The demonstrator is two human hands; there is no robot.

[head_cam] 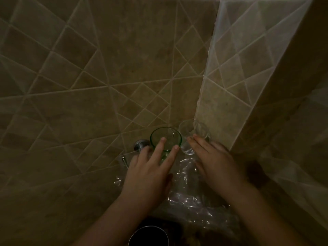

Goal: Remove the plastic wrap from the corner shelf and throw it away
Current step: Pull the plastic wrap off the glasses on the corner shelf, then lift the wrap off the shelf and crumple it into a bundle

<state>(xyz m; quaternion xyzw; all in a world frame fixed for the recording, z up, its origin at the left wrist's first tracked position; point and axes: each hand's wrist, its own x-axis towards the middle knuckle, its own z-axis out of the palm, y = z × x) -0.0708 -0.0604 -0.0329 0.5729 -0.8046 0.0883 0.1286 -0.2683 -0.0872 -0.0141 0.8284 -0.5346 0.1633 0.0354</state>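
Note:
Crinkled clear plastic wrap lies over a glass corner shelf in a tiled corner, low in the dim head view. A green-tinted glass and a clear glass stand at the back of the shelf. My left hand has spread fingers resting against the green glass. My right hand lies flat beside the clear glass, fingers touching its side, palm over the wrap. Whether either hand grips a glass is unclear.
Beige diagonal wall tiles close in on both sides, with a projecting tiled column at the right. A round metal shelf mount sits left of the green glass. A dark metal cup stands below the shelf at the bottom edge.

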